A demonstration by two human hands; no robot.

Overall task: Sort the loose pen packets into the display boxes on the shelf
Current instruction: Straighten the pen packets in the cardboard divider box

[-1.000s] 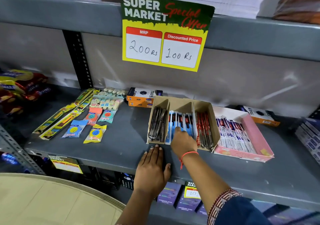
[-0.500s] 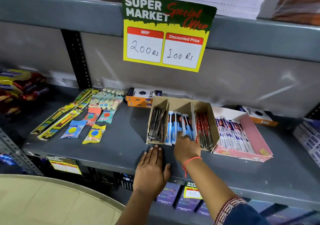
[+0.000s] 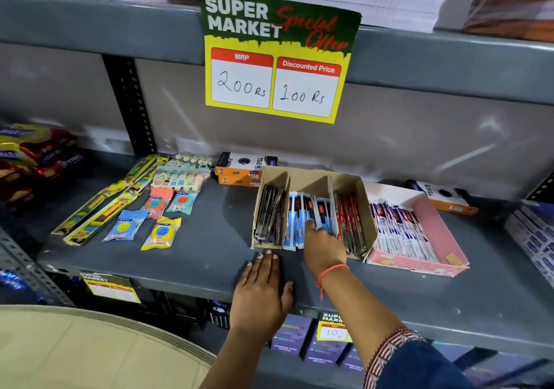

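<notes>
The blue pen packets (image 3: 299, 222) stand on edge in the middle compartment of a brown cardboard display box (image 3: 349, 183) on the grey metal shelf (image 3: 215, 238). The right hand (image 3: 322, 246) reaches into that compartment, its fingers down among the blue packets; whether they are clamped on one cannot be told. Black packets (image 3: 269, 214) fill the left compartment and red packets (image 3: 350, 223) the right one. The left hand (image 3: 262, 295) lies flat, fingers spread, palm down on the shelf just in front of the box, holding nothing.

Touching the brown box on its right, a pink display box (image 3: 437, 226) holds white and blue pen packets (image 3: 398, 229). Behind the brown box lie two stacked orange cartons (image 3: 239, 175), and another orange carton (image 3: 449, 201) sits behind the pink box. Further left on the shelf are sharpener packets (image 3: 159, 232) and long yellow packets (image 3: 99, 208).

A yellow and green price sign (image 3: 278, 58) reading 200 Rs and 100 Rs hangs from the edge of the shelf above. Purple boxes (image 3: 292, 336) stand on the shelf below, beside a small tag marked 10.
</notes>
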